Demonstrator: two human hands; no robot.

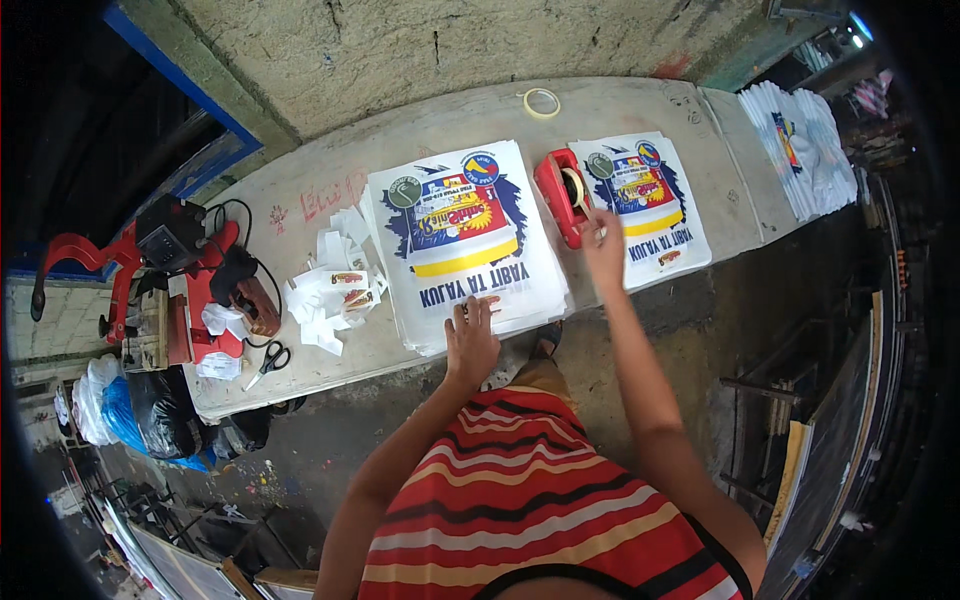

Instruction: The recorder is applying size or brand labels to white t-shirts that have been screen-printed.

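Note:
A tall stack of white printed transfer sheets [455, 265] lies in front of me, its print upside down to me. My left hand [472, 345] rests on the stack's near edge, fingers apart, at a small printed label [487, 305]. A red tape dispenser [556, 200] with a roll of clear tape [575, 187] stands just right of the stack. My right hand [603, 250] is at the dispenser's near end, fingers pinched on what looks like the tape's end. A second, smaller stack of printed sheets [655, 205] lies right of the dispenser, partly behind my right hand.
Loose small labels and paper scraps [335, 285] lie left of the tall stack, near scissors [270, 362]. A red-and-black heat press [150, 245] stands at the table's left end. A tape roll [541, 103] lies by the wall; folded white garments [800, 150] are at far right.

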